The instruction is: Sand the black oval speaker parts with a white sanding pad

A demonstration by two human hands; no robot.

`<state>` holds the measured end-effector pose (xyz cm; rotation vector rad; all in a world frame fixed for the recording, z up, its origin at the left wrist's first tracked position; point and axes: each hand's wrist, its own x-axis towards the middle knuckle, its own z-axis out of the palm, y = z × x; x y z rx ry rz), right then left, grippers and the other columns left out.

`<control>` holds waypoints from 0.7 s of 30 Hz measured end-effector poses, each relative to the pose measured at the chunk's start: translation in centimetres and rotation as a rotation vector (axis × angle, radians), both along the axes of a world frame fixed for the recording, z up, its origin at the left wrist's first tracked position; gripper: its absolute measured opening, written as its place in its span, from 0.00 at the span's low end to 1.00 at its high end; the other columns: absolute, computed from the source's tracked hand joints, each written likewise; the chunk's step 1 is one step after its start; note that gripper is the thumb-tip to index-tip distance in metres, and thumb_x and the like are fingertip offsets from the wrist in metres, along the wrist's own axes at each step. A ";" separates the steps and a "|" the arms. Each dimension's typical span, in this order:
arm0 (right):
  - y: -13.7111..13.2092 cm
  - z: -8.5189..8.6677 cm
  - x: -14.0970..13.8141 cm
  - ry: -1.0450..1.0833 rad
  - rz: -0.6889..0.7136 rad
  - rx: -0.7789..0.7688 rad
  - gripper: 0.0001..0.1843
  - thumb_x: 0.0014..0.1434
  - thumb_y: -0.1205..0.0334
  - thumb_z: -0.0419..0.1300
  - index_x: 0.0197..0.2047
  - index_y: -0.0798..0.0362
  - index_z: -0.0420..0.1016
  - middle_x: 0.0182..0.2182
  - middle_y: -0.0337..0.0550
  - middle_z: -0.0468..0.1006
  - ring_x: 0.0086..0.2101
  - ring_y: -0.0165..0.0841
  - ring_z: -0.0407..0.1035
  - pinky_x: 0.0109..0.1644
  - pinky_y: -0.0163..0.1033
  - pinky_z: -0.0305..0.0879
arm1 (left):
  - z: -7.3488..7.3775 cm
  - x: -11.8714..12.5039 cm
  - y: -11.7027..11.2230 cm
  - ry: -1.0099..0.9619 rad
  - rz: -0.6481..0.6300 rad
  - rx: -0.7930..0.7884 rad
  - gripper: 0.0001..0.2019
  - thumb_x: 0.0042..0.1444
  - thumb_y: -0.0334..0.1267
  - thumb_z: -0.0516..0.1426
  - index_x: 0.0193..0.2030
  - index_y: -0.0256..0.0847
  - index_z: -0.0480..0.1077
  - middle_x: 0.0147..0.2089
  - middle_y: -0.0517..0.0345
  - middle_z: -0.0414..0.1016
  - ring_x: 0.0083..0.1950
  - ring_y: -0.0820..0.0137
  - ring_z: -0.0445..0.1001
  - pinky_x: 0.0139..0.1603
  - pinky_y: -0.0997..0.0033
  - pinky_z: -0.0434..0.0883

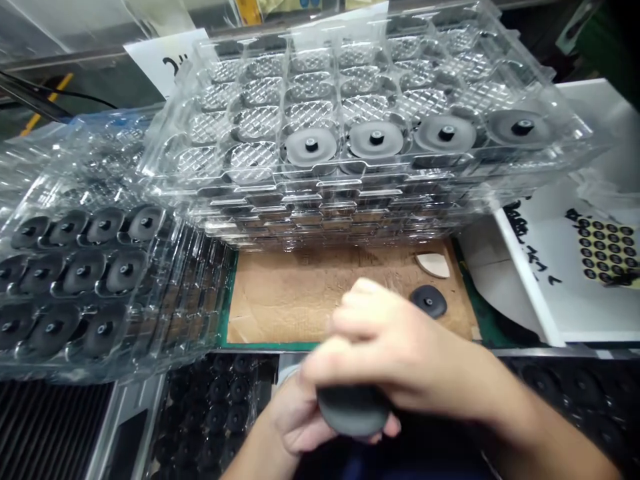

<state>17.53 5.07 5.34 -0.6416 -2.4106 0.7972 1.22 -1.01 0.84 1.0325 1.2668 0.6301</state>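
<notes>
Left hand and right hand grip a dark grey disc; stacked clear trays stand past a cardboard sheet bearing a loose disc.

At the upper left, a yellow strip shows behind a clear plastic sheet. A white paper sign stands at top center, and a white board with black lettering sits at right.

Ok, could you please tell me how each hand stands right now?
Left hand: closed, holding a dark grey disc.
Right hand: closed on the same disc.
</notes>
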 end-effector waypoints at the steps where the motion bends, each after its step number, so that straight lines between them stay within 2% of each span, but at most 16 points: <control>1: 0.2 -0.8 0.3 -0.056 -0.099 -0.009 0.12 0.65 0.63 0.51 0.44 0.51 0.76 0.29 0.40 0.72 0.30 0.31 0.61 0.36 0.38 0.54 | 0.0 0.0 0.1 -0.163 -0.010 -0.115 0.27 0.55 0.56 0.51 0.34 0.33 0.79 0.23 0.50 0.78 0.21 0.64 0.76 0.14 0.71 0.69; 3: 0.3 -3.0 1.0 -0.180 -0.352 -0.082 0.15 0.65 0.65 0.49 0.46 0.55 0.75 0.31 0.45 0.73 0.32 0.34 0.64 0.37 0.40 0.57 | 0.2 0.1 0.4 -0.683 0.051 -0.470 0.21 0.49 0.55 0.58 0.40 0.41 0.79 0.31 0.53 0.81 0.25 0.65 0.79 0.20 0.73 0.73; 5: -0.3 -5.8 1.3 -0.247 -0.487 -0.226 0.16 0.65 0.66 0.48 0.49 0.55 0.74 0.33 0.47 0.74 0.34 0.35 0.67 0.39 0.41 0.61 | 0.4 0.1 0.6 -1.006 0.112 -0.677 0.17 0.45 0.47 0.65 0.42 0.44 0.78 0.37 0.55 0.82 0.31 0.64 0.81 0.26 0.75 0.76; 7: -1.6 -8.7 1.3 -0.237 -0.507 -0.332 0.15 0.64 0.66 0.49 0.50 0.54 0.73 0.35 0.46 0.76 0.35 0.35 0.70 0.39 0.39 0.65 | 0.4 0.0 0.6 -1.034 0.129 -0.684 0.14 0.46 0.41 0.65 0.40 0.38 0.78 0.36 0.52 0.81 0.34 0.64 0.81 0.29 0.77 0.76; 9: -2.9 -10.9 1.1 -0.209 -0.490 -0.373 0.14 0.62 0.67 0.52 0.47 0.53 0.75 0.35 0.44 0.79 0.34 0.33 0.73 0.37 0.37 0.68 | 0.4 -0.2 0.6 -1.006 0.145 -0.655 0.15 0.48 0.42 0.64 0.40 0.35 0.78 0.36 0.51 0.81 0.35 0.63 0.81 0.30 0.77 0.77; 11: -3.7 -11.7 1.1 -0.163 -0.515 -0.398 0.13 0.61 0.67 0.53 0.45 0.54 0.75 0.36 0.43 0.81 0.35 0.33 0.75 0.36 0.36 0.70 | 0.4 -0.3 0.6 -0.979 0.166 -0.620 0.15 0.48 0.41 0.64 0.42 0.36 0.77 0.38 0.52 0.81 0.36 0.63 0.81 0.32 0.76 0.77; 13: -3.8 -10.4 1.2 -0.099 -0.615 -0.396 0.13 0.62 0.66 0.52 0.48 0.55 0.73 0.41 0.45 0.80 0.38 0.34 0.75 0.39 0.37 0.70 | 0.5 -0.2 0.6 -0.939 0.191 -0.572 0.15 0.48 0.37 0.64 0.44 0.40 0.77 0.42 0.54 0.80 0.38 0.63 0.80 0.36 0.73 0.76; 15: -3.5 -7.4 1.2 0.008 -0.671 -0.333 0.14 0.65 0.64 0.49 0.51 0.52 0.71 0.44 0.45 0.78 0.41 0.33 0.73 0.42 0.38 0.68 | 0.6 0.1 0.6 -0.854 0.217 -0.515 0.14 0.48 0.34 0.64 0.44 0.40 0.77 0.41 0.54 0.81 0.38 0.64 0.80 0.40 0.73 0.75; 16: -3.3 -5.6 1.1 0.074 -0.646 -0.275 0.14 0.66 0.64 0.48 0.51 0.49 0.71 0.43 0.42 0.79 0.40 0.32 0.72 0.42 0.37 0.66 | 0.6 0.3 0.6 -0.799 0.243 -0.485 0.14 0.47 0.34 0.65 0.43 0.40 0.77 0.41 0.54 0.81 0.39 0.65 0.80 0.41 0.73 0.74; 18: -3.0 -2.4 0.6 0.219 -0.385 -0.085 0.15 0.67 0.64 0.47 0.49 0.48 0.73 0.37 0.39 0.80 0.34 0.30 0.70 0.39 0.37 0.61 | 0.6 0.6 0.5 -0.679 0.313 -0.406 0.14 0.46 0.35 0.66 0.42 0.41 0.78 0.40 0.55 0.81 0.42 0.66 0.78 0.45 0.74 0.72; 19: -2.8 -1.2 0.3 0.240 -0.306 -0.016 0.16 0.67 0.65 0.46 0.47 0.49 0.74 0.33 0.39 0.79 0.31 0.30 0.68 0.37 0.38 0.59 | 0.6 0.6 0.4 -0.628 0.342 -0.352 0.16 0.44 0.36 0.67 0.42 0.42 0.78 0.40 0.55 0.81 0.44 0.65 0.77 0.47 0.73 0.71; 20: -2.7 -0.4 -0.1 0.225 -0.285 0.033 0.17 0.67 0.66 0.45 0.45 0.51 0.75 0.30 0.39 0.78 0.28 0.30 0.66 0.35 0.38 0.56 | 0.5 0.6 0.3 -0.595 0.360 -0.304 0.20 0.42 0.39 0.68 0.44 0.42 0.77 0.41 0.55 0.81 0.45 0.64 0.76 0.48 0.72 0.71; 21: -2.6 0.1 -0.3 0.174 -0.330 0.059 0.18 0.67 0.67 0.44 0.43 0.52 0.76 0.28 0.40 0.77 0.27 0.30 0.63 0.33 0.38 0.53 | 0.4 0.6 0.2 -0.580 0.368 -0.261 0.25 0.38 0.43 0.69 0.46 0.43 0.76 0.43 0.54 0.81 0.46 0.61 0.76 0.49 0.68 0.71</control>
